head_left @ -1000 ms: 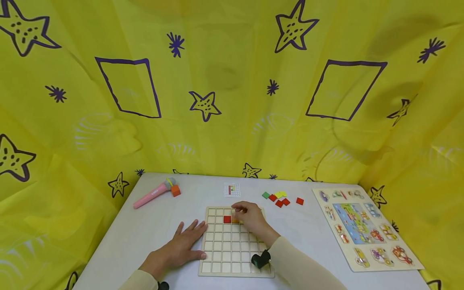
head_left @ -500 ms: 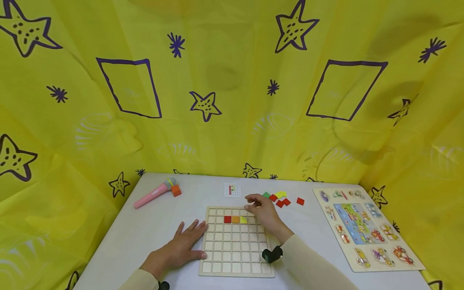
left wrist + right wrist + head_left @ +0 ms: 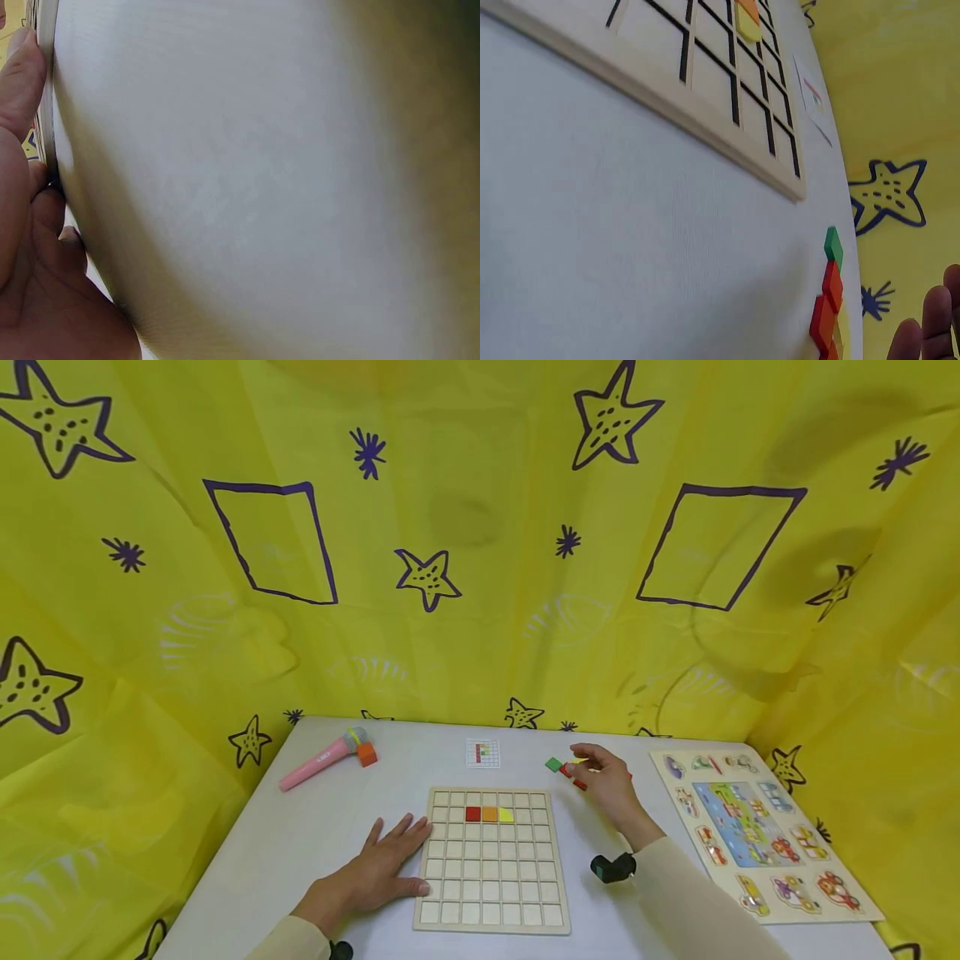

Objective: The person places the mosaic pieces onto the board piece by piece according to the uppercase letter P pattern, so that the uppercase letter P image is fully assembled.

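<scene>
A wooden grid board (image 3: pixel 491 867) lies before me with a red tile (image 3: pixel 473 814), an orange tile (image 3: pixel 490 814) and a yellow tile with a rounded corner (image 3: pixel 506 816) side by side in its second row. My left hand (image 3: pixel 375 864) rests on the table, fingers spread, fingertips and thumb at the board's left edge. My right hand (image 3: pixel 609 787) hovers over a small pile of tiles with relaxed fingers and hides part of it. A green tile (image 3: pixel 553 764) and red tiles (image 3: pixel 823 321) show beside it; in the right wrist view the fingers (image 3: pixel 936 315) are apart from them.
Behind the board lies a small card (image 3: pixel 482 753) with a coloured grid pattern. A pink toy microphone (image 3: pixel 318 763) and an orange cube (image 3: pixel 367 754) are at the back left. On the right lies a wooden picture puzzle (image 3: pixel 757 835). A yellow patterned curtain (image 3: pixel 480 652) surrounds the table.
My right hand has moved from the board rightward to the loose tiles, uncovering the orange and yellow tiles in the grid. My left hand stays at the board's edge.
</scene>
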### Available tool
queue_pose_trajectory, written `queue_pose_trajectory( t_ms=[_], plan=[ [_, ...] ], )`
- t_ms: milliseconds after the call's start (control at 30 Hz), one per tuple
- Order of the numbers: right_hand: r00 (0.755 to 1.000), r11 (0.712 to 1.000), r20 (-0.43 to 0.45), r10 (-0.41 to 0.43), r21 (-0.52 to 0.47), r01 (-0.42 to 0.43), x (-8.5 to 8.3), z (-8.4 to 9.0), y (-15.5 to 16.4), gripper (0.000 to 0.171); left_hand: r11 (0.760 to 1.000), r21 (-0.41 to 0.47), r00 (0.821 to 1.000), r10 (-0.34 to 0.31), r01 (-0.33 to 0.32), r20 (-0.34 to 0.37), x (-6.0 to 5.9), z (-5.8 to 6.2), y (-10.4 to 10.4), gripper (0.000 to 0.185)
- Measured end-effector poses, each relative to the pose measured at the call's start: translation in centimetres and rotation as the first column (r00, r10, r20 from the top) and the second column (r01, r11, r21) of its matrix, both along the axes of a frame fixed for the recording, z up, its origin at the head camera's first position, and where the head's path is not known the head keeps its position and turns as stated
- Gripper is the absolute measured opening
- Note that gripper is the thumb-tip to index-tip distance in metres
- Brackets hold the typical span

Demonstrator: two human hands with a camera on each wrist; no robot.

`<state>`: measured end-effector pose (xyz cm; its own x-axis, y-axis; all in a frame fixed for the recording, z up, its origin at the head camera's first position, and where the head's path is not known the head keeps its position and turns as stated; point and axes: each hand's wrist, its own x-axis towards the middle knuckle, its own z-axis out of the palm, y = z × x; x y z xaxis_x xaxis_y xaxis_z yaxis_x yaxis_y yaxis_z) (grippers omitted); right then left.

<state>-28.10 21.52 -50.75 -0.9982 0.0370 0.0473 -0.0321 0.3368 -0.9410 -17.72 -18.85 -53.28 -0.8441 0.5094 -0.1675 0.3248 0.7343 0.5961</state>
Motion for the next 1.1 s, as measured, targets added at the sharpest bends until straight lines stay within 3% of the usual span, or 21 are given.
queue_pose_trajectory(
  t_ms=[300,533,733,1100],
  plan=[
    [0.998,0.993,0.018,-0.062,0.103,0.06,-0.2,-1.0,5.3,0.045,1.0,0.002,1.0,-0.011,0.011,-0.011,0.2,0.2,0.0,0.095],
    [0.987,0.987,0.125,-0.101,0.134,0.084,0.1,-1.8,8.0,0.05,1.0,-0.001,1.0,-0.005,0.005,-0.011,0.2,0.1,0.1,0.095],
    [0.981,0.987,0.166,-0.098,0.141,0.074,0.1,-2.4,8.7,0.049,1.0,-0.007,1.0,0.002,-0.002,-0.002,0.2,0.2,0.1,0.095],
    [0.982,0.96,0.158,-0.105,0.274,0.058,-0.2,-3.3,8.4,0.043,1.0,0.0,1.0,0.004,-0.004,-0.015,0.1,0.1,0.1,0.096]
  ],
)
